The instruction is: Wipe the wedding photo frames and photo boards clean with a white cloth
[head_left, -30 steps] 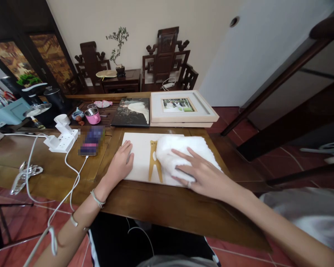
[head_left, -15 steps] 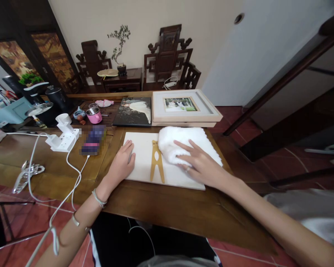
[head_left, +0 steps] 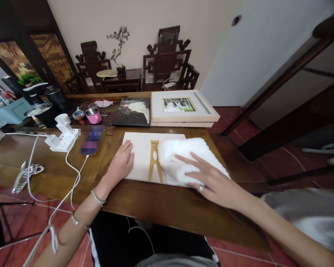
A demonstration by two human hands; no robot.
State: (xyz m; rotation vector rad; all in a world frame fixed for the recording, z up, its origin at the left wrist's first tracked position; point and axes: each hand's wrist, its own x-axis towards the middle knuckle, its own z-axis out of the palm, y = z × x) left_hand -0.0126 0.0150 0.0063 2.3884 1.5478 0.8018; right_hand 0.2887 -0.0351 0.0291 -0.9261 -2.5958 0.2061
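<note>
A white board (head_left: 140,155) lies flat on the wooden table (head_left: 161,207), with a gold clothespin-shaped stand (head_left: 155,161) fixed to its back. My left hand (head_left: 119,163) rests flat on the board's left edge, fingers stretched out. My right hand (head_left: 211,178) presses a folded white towel (head_left: 180,155) onto the right half of the board, fingers spread over the cloth.
Behind the board lie a white-framed photo (head_left: 180,105) on a stack and a dark print (head_left: 133,111). To the left are a white power strip (head_left: 62,139) with a cable, a blurred phone (head_left: 92,140), a pink cup (head_left: 93,115) and a clear hair clip (head_left: 25,176).
My right hand has slid the towel back toward me and the near edge of the board, after pushing it away half a second ago. My left hand has stayed in place.
</note>
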